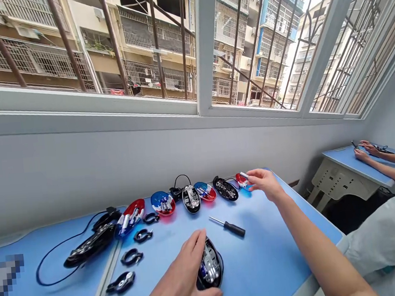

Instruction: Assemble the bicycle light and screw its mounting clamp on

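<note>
My left hand is closed around an opened black computer mouse near the front of the blue table, its circuit board showing. My right hand reaches to the far right end of a row of mouse parts and pinches a small red and blue shell piece. A black-handled screwdriver lies on the table between my two hands, apart from both.
A row of red and blue shells and black mouse bases lines the back of the table. Black plastic clips and a corded mouse lie at left. Another person's hands work at a second blue desk at right.
</note>
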`<action>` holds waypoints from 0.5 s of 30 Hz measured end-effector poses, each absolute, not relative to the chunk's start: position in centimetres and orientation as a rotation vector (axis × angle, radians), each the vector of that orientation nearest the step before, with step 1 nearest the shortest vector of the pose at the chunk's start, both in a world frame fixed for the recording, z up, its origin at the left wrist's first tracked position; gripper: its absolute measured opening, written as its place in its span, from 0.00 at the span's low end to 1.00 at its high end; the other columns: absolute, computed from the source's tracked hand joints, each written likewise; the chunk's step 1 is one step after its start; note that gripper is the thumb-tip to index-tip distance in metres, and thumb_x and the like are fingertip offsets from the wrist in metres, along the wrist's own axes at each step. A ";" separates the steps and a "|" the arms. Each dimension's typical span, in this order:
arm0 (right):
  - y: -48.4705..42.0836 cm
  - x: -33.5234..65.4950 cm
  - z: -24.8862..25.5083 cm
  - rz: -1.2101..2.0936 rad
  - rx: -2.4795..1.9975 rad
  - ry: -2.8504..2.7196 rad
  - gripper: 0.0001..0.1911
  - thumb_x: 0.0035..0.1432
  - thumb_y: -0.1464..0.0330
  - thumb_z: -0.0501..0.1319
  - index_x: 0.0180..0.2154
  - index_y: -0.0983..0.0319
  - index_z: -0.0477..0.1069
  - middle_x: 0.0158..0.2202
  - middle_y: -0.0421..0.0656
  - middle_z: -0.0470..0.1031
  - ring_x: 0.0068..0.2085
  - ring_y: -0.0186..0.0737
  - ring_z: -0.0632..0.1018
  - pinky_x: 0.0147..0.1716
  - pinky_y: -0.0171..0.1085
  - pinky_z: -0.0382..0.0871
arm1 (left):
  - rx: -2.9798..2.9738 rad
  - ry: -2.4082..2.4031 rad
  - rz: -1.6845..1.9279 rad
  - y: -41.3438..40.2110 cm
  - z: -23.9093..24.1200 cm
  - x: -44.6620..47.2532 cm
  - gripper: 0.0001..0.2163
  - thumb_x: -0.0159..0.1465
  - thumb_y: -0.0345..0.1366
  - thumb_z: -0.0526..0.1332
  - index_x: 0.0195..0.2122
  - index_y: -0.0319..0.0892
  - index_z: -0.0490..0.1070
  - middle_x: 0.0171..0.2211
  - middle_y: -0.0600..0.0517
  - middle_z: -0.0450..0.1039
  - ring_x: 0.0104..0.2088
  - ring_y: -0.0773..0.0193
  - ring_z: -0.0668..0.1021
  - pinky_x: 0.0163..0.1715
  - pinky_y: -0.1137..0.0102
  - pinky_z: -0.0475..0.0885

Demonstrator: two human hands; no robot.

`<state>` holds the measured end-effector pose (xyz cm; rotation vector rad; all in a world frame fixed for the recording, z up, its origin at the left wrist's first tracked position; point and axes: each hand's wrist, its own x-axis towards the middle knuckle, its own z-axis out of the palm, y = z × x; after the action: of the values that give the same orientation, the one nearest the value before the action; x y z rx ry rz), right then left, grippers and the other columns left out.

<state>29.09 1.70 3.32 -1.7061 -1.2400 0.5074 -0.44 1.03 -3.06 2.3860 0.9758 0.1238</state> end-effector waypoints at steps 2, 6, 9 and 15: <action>3.2 29.9 3.1 0.351 -1.844 -1.191 0.12 0.61 0.64 0.58 0.43 0.65 0.71 0.38 0.46 0.76 0.37 0.39 0.78 0.34 0.37 0.75 | 2.388 1.003 0.143 1.1 -3.3 -0.4 0.47 0.48 0.43 0.63 0.66 0.33 0.41 0.68 0.42 0.40 0.66 0.48 0.49 0.63 0.60 0.49; 5.4 29.6 1.2 0.064 -2.089 -1.191 0.13 0.64 0.65 0.57 0.47 0.63 0.68 0.48 0.46 0.71 0.44 0.41 0.75 0.43 0.45 0.72 | 2.384 1.040 0.114 1.1 -3.5 -0.3 0.47 0.48 0.42 0.63 0.66 0.34 0.41 0.68 0.44 0.39 0.66 0.49 0.49 0.63 0.62 0.49; 6.1 29.0 -0.3 -0.085 -2.208 -1.259 0.13 0.64 0.65 0.57 0.48 0.62 0.68 0.50 0.46 0.70 0.46 0.41 0.74 0.45 0.45 0.71 | 2.404 1.084 0.154 0.7 -3.6 -0.2 0.47 0.47 0.40 0.62 0.66 0.34 0.42 0.67 0.43 0.40 0.66 0.50 0.50 0.63 0.61 0.50; 6.5 29.3 -1.6 -0.304 -2.374 -1.436 0.13 0.64 0.65 0.56 0.49 0.61 0.67 0.50 0.46 0.69 0.46 0.41 0.74 0.44 0.45 0.71 | 2.385 1.057 0.251 0.2 -3.8 -0.2 0.48 0.44 0.38 0.63 0.66 0.35 0.44 0.67 0.41 0.43 0.65 0.47 0.52 0.62 0.58 0.52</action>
<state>29.30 6.51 -1.63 -2.3739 -1.4358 -0.3041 -0.17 0.22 -3.84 2.3850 1.0568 0.2510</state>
